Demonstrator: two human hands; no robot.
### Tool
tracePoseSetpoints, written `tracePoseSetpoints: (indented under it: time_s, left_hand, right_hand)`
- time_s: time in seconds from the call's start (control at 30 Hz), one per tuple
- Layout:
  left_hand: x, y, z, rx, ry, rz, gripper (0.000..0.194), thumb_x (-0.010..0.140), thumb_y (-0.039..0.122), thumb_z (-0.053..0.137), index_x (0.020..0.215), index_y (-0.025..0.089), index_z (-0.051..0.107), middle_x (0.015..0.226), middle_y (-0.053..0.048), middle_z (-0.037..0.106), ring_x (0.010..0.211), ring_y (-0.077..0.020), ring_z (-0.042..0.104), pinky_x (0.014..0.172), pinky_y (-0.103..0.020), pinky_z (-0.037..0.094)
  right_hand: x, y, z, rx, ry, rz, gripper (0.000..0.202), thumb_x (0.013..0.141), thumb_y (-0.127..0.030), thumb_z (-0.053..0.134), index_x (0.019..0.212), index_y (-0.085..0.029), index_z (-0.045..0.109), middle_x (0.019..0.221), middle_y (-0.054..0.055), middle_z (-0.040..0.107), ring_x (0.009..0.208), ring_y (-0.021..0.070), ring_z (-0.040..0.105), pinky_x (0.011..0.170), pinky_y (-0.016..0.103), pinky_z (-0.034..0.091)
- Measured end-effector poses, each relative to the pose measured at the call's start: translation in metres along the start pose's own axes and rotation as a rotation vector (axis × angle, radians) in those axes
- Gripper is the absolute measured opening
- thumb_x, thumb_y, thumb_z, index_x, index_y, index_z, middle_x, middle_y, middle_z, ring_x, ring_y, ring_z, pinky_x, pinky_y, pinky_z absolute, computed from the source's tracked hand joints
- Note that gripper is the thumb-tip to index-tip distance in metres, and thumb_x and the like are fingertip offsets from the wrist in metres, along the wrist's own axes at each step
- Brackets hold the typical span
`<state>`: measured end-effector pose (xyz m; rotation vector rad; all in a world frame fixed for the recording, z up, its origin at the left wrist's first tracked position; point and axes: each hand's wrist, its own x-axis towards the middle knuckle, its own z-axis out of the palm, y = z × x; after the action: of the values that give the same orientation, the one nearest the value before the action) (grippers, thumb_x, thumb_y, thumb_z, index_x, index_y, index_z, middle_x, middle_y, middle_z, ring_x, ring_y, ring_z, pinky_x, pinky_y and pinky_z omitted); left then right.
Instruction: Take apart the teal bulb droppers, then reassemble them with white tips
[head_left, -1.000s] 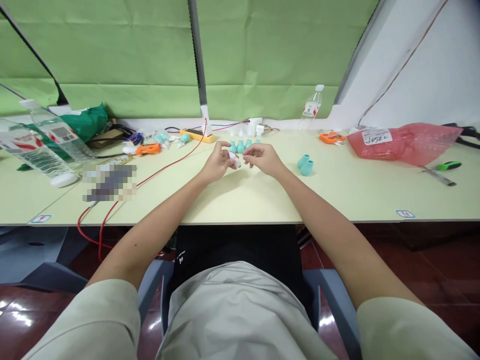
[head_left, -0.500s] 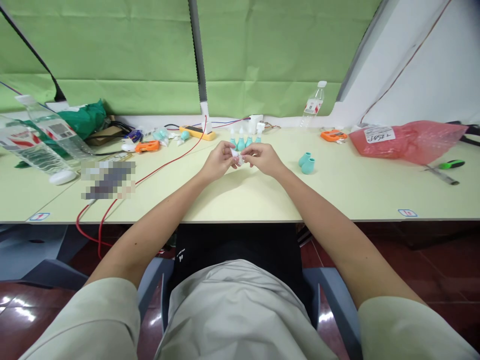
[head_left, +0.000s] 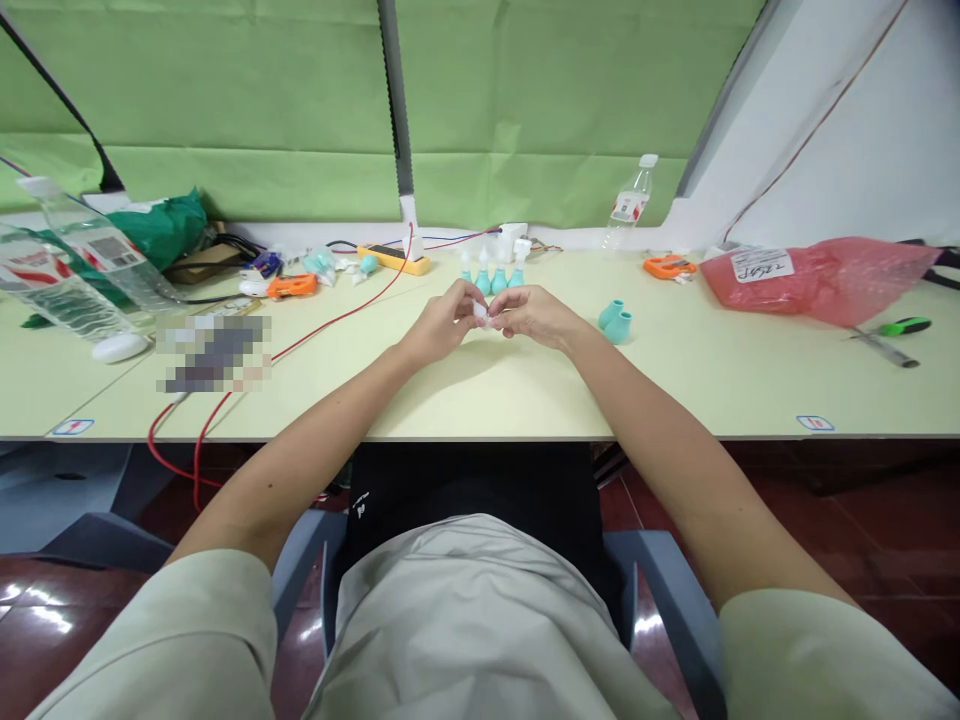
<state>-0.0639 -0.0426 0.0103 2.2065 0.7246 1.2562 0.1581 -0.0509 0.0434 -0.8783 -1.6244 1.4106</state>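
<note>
Over the middle of the table, my left hand (head_left: 442, 326) and my right hand (head_left: 535, 314) meet fingertip to fingertip. Pinched between them is a small white piece (head_left: 480, 311), partly covered by the fingers; its exact kind does not show. Both hands are closed on it. Just behind them stand several teal rubber bulbs (head_left: 499, 281) in a row, with white tips (head_left: 520, 250) on top. To the right of my right hand, two teal bulbs without tips (head_left: 618, 328) sit close together.
Water bottles (head_left: 75, 290) lean at the left beside a green bag (head_left: 169, 235). A red cable (head_left: 322, 338) crosses the table near a yellow multimeter (head_left: 393, 258). Right are orange clippers (head_left: 670, 267), a red plastic bag (head_left: 817, 285) and a green-handled tool (head_left: 905, 327). A bottle (head_left: 628, 205) stands behind.
My fingers have shifted slightly around the white piece, which now shows as a more compact shape. The view has moved a little; the bulbs stay in place.
</note>
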Motion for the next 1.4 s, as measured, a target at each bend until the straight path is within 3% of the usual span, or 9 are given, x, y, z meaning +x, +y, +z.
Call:
tracePoseSetpoints:
  time_s: [0.27,0.47,0.63,0.93,1.07,1.2,1.3,1.4]
  left_hand:
    - [-0.001,0.003,-0.001,0.042,0.02,0.019,0.028,0.09,0.014,0.07,0.111,0.023,0.054,0.1,-0.002,0.077,0.089,-0.0157,0.077,0.081,-0.03,0.059]
    - [0.001,0.001,0.002,-0.03,0.037,0.029,0.028,0.092,0.02,0.072,0.112,0.024,0.054,0.1,-0.002,0.076,0.09,-0.0165,0.077,0.083,-0.032,0.06]
    - [-0.001,0.005,0.002,0.035,0.045,0.053,0.027,0.092,0.018,0.072,0.111,0.023,0.055,0.098,-0.001,0.076,0.089,-0.0162,0.076,0.084,-0.032,0.06]
    - [-0.001,0.004,0.003,0.057,0.06,0.113,0.023,0.093,0.015,0.069,0.11,0.024,0.055,0.094,0.001,0.074,0.087,-0.0153,0.076,0.083,-0.032,0.062]
    - [0.001,-0.001,0.005,-0.025,0.083,0.102,0.023,0.095,0.022,0.071,0.109,0.025,0.053,0.09,0.001,0.072,0.081,-0.0149,0.075,0.077,-0.031,0.061]
    - [0.006,0.003,0.005,-0.092,0.144,0.075,0.031,0.094,0.039,0.076,0.107,0.025,0.051,0.089,0.0,0.071,0.076,-0.0143,0.073,0.073,-0.031,0.06]
    - [0.008,0.009,0.003,-0.02,0.202,0.1,0.034,0.092,0.043,0.078,0.105,0.025,0.052,0.086,0.001,0.071,0.074,-0.014,0.071,0.07,-0.03,0.056]
    - [0.008,0.014,0.001,0.115,0.245,0.13,0.031,0.091,0.039,0.078,0.103,0.024,0.055,0.078,0.004,0.07,0.069,-0.0124,0.065,0.066,-0.028,0.049]
  right_hand:
    - [0.0,0.001,0.002,-0.016,0.013,-0.026,0.036,0.055,-0.03,0.1,0.074,-0.018,0.072,0.076,0.002,0.071,0.067,0.013,0.06,0.057,0.028,0.049]
    - [0.0,0.0,-0.008,0.051,-0.105,-0.051,0.037,0.061,-0.034,0.101,0.082,-0.018,0.075,0.078,0.002,0.07,0.069,0.0138,0.063,0.063,0.03,0.052]
    - [0.0,0.002,-0.006,0.052,-0.093,-0.05,0.039,0.061,-0.037,0.101,0.08,-0.018,0.073,0.076,0.002,0.07,0.068,0.0138,0.061,0.061,0.03,0.051]
    - [0.0,0.008,0.001,0.203,-0.058,0.031,0.029,0.068,-0.023,0.094,0.077,-0.018,0.067,0.074,0.001,0.065,0.068,0.013,0.058,0.059,0.027,0.043]
    - [0.002,0.009,0.005,0.303,-0.089,0.106,0.03,0.071,-0.021,0.092,0.084,-0.02,0.064,0.075,0.0,0.064,0.067,0.0119,0.055,0.059,0.025,0.04]
    - [0.002,0.004,0.008,0.38,-0.121,0.095,0.022,0.079,-0.023,0.084,0.087,-0.019,0.064,0.085,0.002,0.068,0.077,0.0142,0.061,0.065,0.027,0.046]
    - [0.002,-0.001,0.008,0.416,-0.158,0.138,0.015,0.086,-0.029,0.075,0.091,-0.018,0.067,0.092,0.005,0.07,0.08,0.0172,0.064,0.069,0.03,0.05]
    - [0.001,-0.003,0.005,0.396,-0.227,0.192,0.022,0.091,-0.039,0.066,0.095,-0.017,0.068,0.092,0.007,0.071,0.078,0.0199,0.065,0.069,0.032,0.051]
